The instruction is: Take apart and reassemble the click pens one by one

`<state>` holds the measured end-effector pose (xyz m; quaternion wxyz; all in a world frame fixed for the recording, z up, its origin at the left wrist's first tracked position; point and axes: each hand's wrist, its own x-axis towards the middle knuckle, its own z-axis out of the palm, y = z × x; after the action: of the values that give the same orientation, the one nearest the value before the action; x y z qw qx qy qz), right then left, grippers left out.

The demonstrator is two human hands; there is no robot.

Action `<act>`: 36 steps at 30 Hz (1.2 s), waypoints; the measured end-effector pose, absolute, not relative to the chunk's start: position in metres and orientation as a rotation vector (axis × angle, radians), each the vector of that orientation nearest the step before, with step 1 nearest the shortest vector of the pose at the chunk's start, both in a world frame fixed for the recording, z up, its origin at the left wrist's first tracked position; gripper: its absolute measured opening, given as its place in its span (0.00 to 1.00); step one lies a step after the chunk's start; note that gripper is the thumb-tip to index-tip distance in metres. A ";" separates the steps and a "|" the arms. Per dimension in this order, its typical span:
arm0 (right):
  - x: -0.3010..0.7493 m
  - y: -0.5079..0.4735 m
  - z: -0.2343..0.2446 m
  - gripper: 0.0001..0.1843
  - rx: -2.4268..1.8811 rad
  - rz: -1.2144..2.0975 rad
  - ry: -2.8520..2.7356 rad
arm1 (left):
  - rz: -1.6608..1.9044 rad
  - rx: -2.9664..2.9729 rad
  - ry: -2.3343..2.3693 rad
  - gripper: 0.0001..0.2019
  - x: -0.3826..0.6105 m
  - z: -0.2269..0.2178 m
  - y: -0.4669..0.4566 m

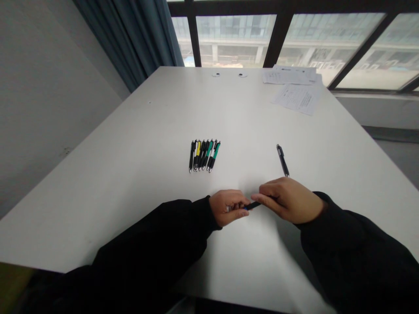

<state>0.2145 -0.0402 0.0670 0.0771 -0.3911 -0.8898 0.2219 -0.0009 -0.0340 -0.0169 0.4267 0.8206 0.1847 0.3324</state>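
Between my two hands is a pen (253,205) with a black grip and a bit of blue, partly hidden by fingers. My left hand (229,206) is closed around its blue end. The black end sits in the closed fingers of my right hand (288,199). Just beyond the right hand lies a single black pen (283,160) on the white table (137,174). Farther off to the left, several pens (204,155) rest side by side in a row, with black, white, yellow and green barrels.
Paper sheets (297,93) with print lie at the far right of the table. Two small round cable-hole covers (242,75) are set near the back edge. Behind stand a window (235,39) and a blue curtain (140,35), with a grey wall (49,74) on the left.
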 end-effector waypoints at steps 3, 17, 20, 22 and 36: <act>0.216 -0.040 0.066 0.26 -1.201 0.684 -2.638 | 0.808 2.068 0.476 0.13 -0.001 -0.016 -0.033; 0.210 -0.045 0.063 0.16 -1.134 1.112 -2.145 | 0.784 1.482 0.618 0.15 -0.001 -0.003 -0.037; 0.204 -0.047 0.043 0.23 -1.172 1.359 -1.974 | 0.914 1.146 0.656 0.15 0.003 -0.001 -0.034; 0.201 -0.047 0.026 0.19 -1.096 1.541 -1.809 | 1.065 1.079 0.683 0.13 0.005 -0.003 -0.030; 0.217 -0.031 -0.006 0.12 -0.836 1.748 -0.773 | 0.828 1.006 0.618 0.24 0.005 0.001 -0.042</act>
<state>0.2168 -0.0310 -0.0058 0.5035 -0.3460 -0.3202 0.7241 0.0053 -0.0423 0.0005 0.7512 0.4604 0.2830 0.3790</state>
